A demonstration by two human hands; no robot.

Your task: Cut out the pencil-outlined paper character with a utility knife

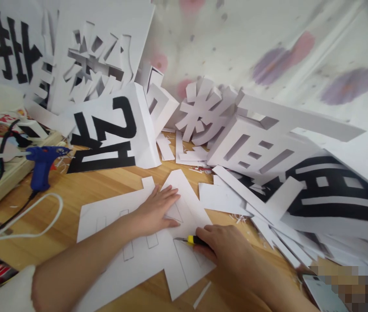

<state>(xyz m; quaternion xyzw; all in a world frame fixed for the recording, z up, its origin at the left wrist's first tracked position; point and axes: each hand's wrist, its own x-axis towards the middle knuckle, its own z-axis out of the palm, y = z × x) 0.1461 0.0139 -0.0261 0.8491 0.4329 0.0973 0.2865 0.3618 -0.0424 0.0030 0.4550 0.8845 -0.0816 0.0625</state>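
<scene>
A white foam board (145,255) with pencilled outlines lies flat on the wooden floor in front of me. My left hand (158,210) rests flat on it, fingers spread, pressing it down beside a drawn triangle. My right hand (227,251) is closed around a utility knife (188,239) with a yellow and black body. The knife's blade tip touches the board just below my left fingers.
Cut white foam characters (203,112) and boards with black printed characters (106,134) lean against the wall behind. Scrap strips (268,216) pile up at the right. A blue glue gun (43,162) with its cords lies at the left. A phone (323,294) lies at the lower right.
</scene>
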